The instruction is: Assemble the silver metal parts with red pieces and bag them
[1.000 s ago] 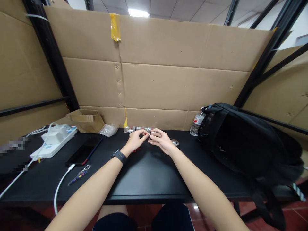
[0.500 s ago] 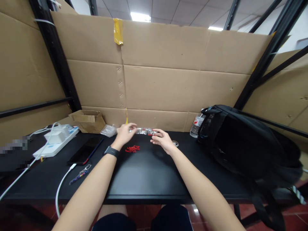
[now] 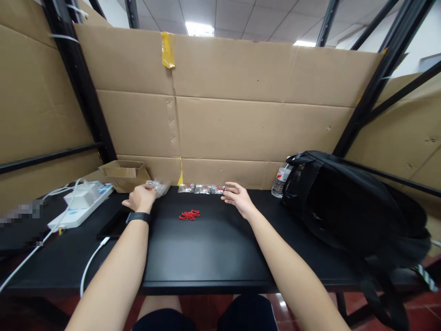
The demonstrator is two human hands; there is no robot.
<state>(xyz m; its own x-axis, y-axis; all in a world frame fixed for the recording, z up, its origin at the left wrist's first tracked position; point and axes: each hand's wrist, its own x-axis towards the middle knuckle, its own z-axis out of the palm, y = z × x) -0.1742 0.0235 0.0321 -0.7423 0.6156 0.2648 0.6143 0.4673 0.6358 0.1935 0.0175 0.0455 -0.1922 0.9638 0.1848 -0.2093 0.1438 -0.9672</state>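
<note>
My left hand (image 3: 141,198), wearing a dark watch, is closed at the fingertips on a crumpled clear plastic bag (image 3: 160,188) beside the cardboard box. My right hand (image 3: 238,199) has its fingers loosely apart at the right end of a row of small clear packets (image 3: 202,189). Its fingertips overlap the last packet (image 3: 217,189); whether they touch it, I cannot tell. Bits of red and silver show inside the packets, which lie along the back of the black table. Nearer to me, between my hands, lies a small heap of red cord loops (image 3: 189,214).
The open cardboard box (image 3: 129,177) and a white power strip (image 3: 81,207) with cables stand on the left. A dark phone (image 3: 112,225) is partly covered by my left arm. On the right are a water bottle (image 3: 279,181) and a black backpack (image 3: 358,211). Cardboard walls the back.
My left hand has moved left from the packets to the plastic bag, uncovering the left end of the row. My right hand stays near the right end. The tape roll beside it is now hidden.
</note>
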